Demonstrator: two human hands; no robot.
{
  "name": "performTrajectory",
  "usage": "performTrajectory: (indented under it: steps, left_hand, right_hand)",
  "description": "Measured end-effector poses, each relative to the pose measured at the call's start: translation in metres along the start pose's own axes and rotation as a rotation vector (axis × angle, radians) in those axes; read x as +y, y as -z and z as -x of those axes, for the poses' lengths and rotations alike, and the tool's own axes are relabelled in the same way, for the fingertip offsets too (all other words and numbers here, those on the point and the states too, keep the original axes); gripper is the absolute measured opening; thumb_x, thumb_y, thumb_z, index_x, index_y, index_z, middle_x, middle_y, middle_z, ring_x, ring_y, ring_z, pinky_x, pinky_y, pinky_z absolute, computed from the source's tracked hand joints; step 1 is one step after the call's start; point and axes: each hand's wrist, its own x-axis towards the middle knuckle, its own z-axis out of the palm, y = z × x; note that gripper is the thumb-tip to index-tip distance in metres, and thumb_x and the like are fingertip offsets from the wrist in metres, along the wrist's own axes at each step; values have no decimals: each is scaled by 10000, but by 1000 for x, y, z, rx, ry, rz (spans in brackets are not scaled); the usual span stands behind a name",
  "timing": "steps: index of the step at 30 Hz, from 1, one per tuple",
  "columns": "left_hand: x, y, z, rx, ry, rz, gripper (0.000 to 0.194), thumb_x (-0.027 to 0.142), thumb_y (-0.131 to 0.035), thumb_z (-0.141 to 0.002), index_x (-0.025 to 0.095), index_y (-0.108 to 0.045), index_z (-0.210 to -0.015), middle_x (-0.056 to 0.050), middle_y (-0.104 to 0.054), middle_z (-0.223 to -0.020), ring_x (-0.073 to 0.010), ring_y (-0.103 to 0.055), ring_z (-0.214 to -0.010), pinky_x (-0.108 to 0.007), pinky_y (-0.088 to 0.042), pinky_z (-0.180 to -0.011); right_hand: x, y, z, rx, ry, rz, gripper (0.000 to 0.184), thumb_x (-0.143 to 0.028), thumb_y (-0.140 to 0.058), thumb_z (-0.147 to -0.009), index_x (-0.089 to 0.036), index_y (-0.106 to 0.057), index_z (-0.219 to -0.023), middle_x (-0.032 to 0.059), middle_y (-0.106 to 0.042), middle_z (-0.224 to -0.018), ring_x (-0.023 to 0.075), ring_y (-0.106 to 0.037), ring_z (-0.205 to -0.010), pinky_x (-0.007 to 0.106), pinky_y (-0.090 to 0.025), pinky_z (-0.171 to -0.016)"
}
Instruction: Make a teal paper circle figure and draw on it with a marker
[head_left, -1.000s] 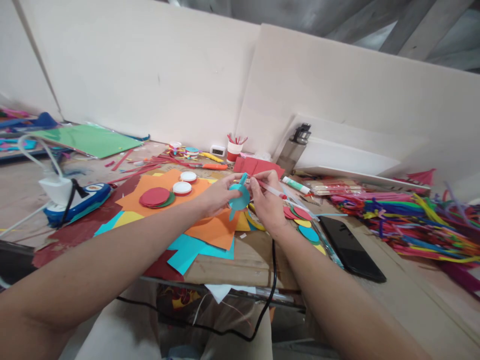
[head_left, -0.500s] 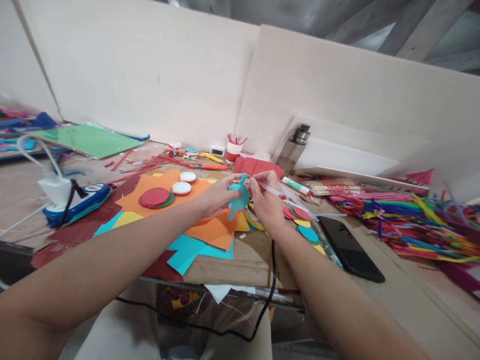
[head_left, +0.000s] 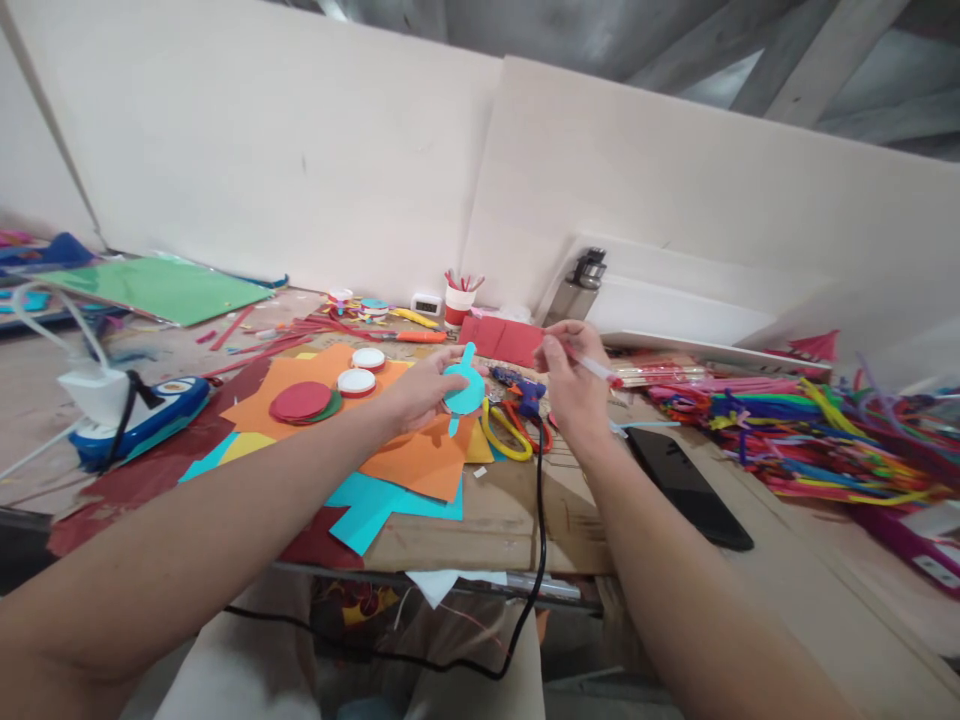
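Observation:
My left hand [head_left: 427, 388] pinches a light-blue paper disc [head_left: 465, 390] with a narrow strip of the same blue sticking out above and below it. My right hand [head_left: 574, 375], apart from the disc and further right, has its fingers closed around a slim whitish pen [head_left: 592, 365] with a red end. Between the hands on the cardboard lie a blue glue gun [head_left: 529, 395] and yellow-handled scissors [head_left: 506, 435]. A folded red paper piece [head_left: 501, 340] lies just behind them.
Orange paper sheets [head_left: 420, 465], red paper discs [head_left: 300, 402] and two white round lids [head_left: 356, 382] lie to the left. A black phone [head_left: 686, 485] and colourful pipe cleaners [head_left: 780, 430] are on the right. A black cable [head_left: 538, 520] hangs over the table edge.
My right hand has moved right, away from the blue disc, taking the pen along. The glue gun and scissors now show between my hands. My left hand still holds the disc.

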Motion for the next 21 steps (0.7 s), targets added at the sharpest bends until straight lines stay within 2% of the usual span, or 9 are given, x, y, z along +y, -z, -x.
performTrajectory:
  steps: [2,4,6,9,11,15,21]
  left_hand:
    - [1,1,-1,12,-1,4,456,41,-605,-691,166,-547,-1125,-119,-659,-1133,-213,-694,-817,-429,-612,-673]
    - [1,3,-2,11,-9,1,419,33,-594,-690,161,-556,-1086,-110,-667,-1091,-208,-694,-807,-414,-615,-666]
    - [0,5,-4,17,-12,-5,391,28,-588,-686,160,-565,-1053,-103,-673,-1049,-210,-693,-800,-403,-616,-650]
    - [1,7,-6,55,-1,-3,391,25,-584,-682,163,-562,-1047,-99,-675,-998,-222,-692,-798,-403,-613,-625]
    - [1,7,-7,84,22,2,407,20,-588,-681,166,-551,-1059,-91,-675,-955,-225,-691,-787,-409,-611,-619]
    - [5,6,-6,102,48,19,390,1,-588,-681,160,-547,-1035,-82,-674,-912,-217,-687,-777,-444,-612,-655]
    - [8,5,-4,105,69,54,361,7,-569,-699,157,-546,-1026,-77,-667,-896,-220,-693,-795,-487,-611,-693]
  right_hand:
    - [5,18,-8,0,-53,131,111,-273,-497,-858,-213,-541,-941,-7,-607,-786,133,-587,-690,260,-469,-663]
    - [9,35,-11,-102,-111,326,101,-210,-517,-821,-197,-582,-898,3,-618,-772,138,-577,-698,250,-442,-662]
    - [11,49,-10,-302,-139,568,127,-183,-511,-824,-184,-616,-895,20,-642,-787,146,-566,-698,252,-423,-663]
    - [11,60,-4,-715,-145,937,196,-131,-512,-824,-160,-658,-951,70,-682,-859,171,-594,-757,258,-404,-675]
    - [10,60,-2,-857,-168,1086,237,-107,-523,-812,-152,-678,-985,110,-694,-938,208,-621,-860,272,-408,-711]
    - [11,53,1,-939,-207,1268,305,-133,-482,-849,-184,-685,-1071,158,-662,-1098,284,-609,-1048,341,-427,-813]
    - [17,51,2,-882,-227,1264,341,-187,-470,-881,-230,-675,-1151,177,-627,-1171,352,-591,-1104,430,-433,-860]
